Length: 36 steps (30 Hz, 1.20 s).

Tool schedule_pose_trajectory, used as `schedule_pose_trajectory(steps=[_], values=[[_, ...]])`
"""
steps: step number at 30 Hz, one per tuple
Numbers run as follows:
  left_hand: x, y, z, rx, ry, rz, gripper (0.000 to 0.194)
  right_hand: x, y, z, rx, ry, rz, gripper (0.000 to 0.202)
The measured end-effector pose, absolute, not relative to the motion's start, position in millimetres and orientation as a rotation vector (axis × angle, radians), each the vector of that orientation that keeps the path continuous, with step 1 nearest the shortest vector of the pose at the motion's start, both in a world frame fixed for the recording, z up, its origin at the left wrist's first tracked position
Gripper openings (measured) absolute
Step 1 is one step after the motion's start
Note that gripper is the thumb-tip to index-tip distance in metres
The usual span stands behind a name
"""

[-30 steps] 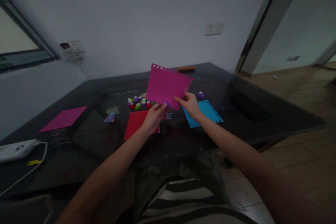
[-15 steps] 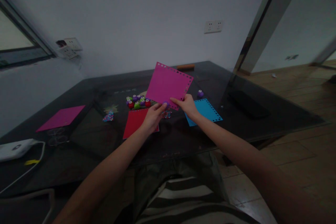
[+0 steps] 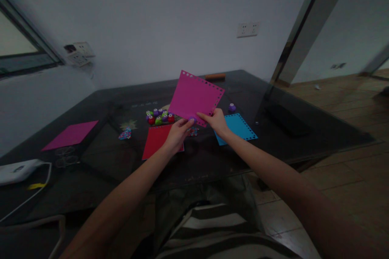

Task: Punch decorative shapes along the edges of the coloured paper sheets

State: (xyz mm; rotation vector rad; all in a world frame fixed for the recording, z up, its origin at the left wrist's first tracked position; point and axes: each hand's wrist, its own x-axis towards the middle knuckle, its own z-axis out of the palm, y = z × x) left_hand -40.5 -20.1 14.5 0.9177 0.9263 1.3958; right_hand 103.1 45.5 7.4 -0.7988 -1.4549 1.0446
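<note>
A pink sheet of paper (image 3: 194,97) with small holes punched along its top and right edges is held tilted above the table. At its lower edge, my left hand (image 3: 177,133) is closed on a small purple craft punch (image 3: 192,119), the thumb resting on it. My right hand (image 3: 219,123) pinches the sheet near its lower right corner, thumb on the front face. The fingers behind the paper are hidden. Below my left hand lies a red sheet (image 3: 154,141), and under my right wrist a blue sheet (image 3: 240,127) with holes along its edges.
Several red, green and purple punches (image 3: 158,120) stand in a cluster; another purple punch (image 3: 231,107) stands to the right. Colourful paper bits (image 3: 125,133) lie left of the red sheet. Farther left are a pink sheet (image 3: 71,134), glasses (image 3: 67,157) and a white power strip (image 3: 18,172).
Both hands keep their hold on the sheet and punch. Slightly more of the purple punch shows by my left thumb.
</note>
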Motion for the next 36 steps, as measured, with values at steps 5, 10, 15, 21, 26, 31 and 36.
schedule_pose_trajectory(steps=[5, 10, 15, 21, 26, 31, 36], values=[[-39.0, -20.1, 14.1, 0.91, 0.927, 1.403, 0.025, 103.2, 44.4, 8.7, -0.808, -1.468, 1.028, 0.03], [-39.4, -18.9, 11.5, 0.93, 0.916, 1.41, 0.025, 103.7, 42.6, 10.1, -0.807, -1.474, 1.023, 0.03], [-39.2, -18.1, 11.0, 0.929, 0.92, 1.42, 0.028, 103.3, 44.1, 7.8, -0.795, -1.475, 1.021, 0.029], [-39.0, -19.4, 13.4, 0.944, 0.919, 1.425, 0.03, 103.0, 42.7, 9.6, -0.803, -1.482, 1.013, 0.031], [-38.0, -19.3, 15.0, 0.919, 0.891, 1.43, 0.03, 103.1, 40.3, 12.3, -0.797, -1.5, 1.011, 0.031], [-38.3, -17.6, 13.2, 0.929, 0.888, 1.448, 0.029, 103.3, 39.4, 12.9, -0.801, -1.506, 0.996, 0.029], [-39.2, -17.2, 11.9, 0.96, 0.9, 1.449, 0.029, 102.6, 38.5, 13.3, -0.773, -1.489, 1.008, 0.027]])
